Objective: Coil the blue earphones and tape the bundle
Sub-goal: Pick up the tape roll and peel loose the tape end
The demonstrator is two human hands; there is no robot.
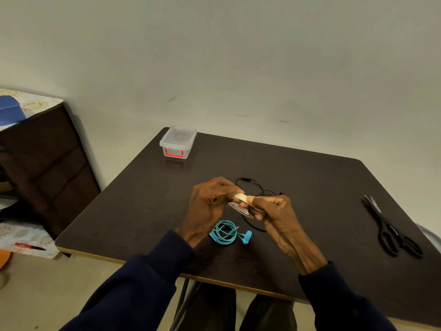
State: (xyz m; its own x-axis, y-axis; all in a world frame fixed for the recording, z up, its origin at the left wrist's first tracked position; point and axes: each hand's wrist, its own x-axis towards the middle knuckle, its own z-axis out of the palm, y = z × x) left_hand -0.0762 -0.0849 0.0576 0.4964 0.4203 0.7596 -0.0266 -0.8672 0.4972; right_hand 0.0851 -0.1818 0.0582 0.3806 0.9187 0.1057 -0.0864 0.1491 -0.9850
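Note:
The blue earphones [226,231] lie coiled on the dark table [310,187], with the two earbuds at the right of the coil, below and between my hands. Both hands are raised above the table and hold a roll of tape [241,204] with a white core and red print. My left hand [210,204] pinches the roll's upper left edge. My right hand [274,209] grips the roll from the right, thumb on its top edge. Much of the roll is hidden by my fingers.
Black earphones [253,187] lie tangled on the table behind my hands. Black scissors [391,230] rest near the right edge. A clear lidded box with red clips [177,142] stands at the far left corner. A dark cabinet [43,163] stands to the left of the table.

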